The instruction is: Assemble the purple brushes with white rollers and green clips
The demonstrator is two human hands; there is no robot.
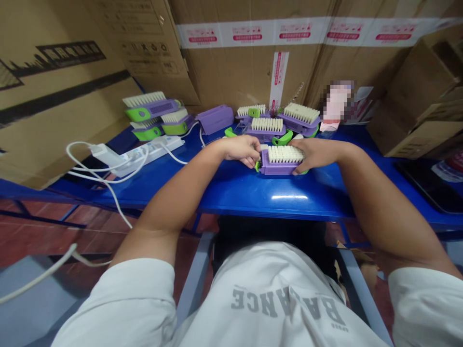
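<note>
A purple brush (pixel 280 167) with cream bristles facing up rests on the blue table in front of me. My right hand (pixel 313 152) grips its right end, thumb in front and fingers behind. At its left end, by a green part, my left hand (pixel 243 148) has its fingers curled and pinched together; what they hold is too small to make out. Just behind lie several more purple brushes (pixel 266 126) with green parts, bristles up. A green curved piece (pixel 282 139) sits close behind the held brush.
Stacked brushes (pixel 150 108) and a purple casing (pixel 215 120) stand on the left. A white power strip (pixel 152 149) with cables lies before them. Cardboard boxes (pixel 238 62) wall the back. A dark flat device (pixel 427 185) lies at the right edge of the blue table (pixel 231 195).
</note>
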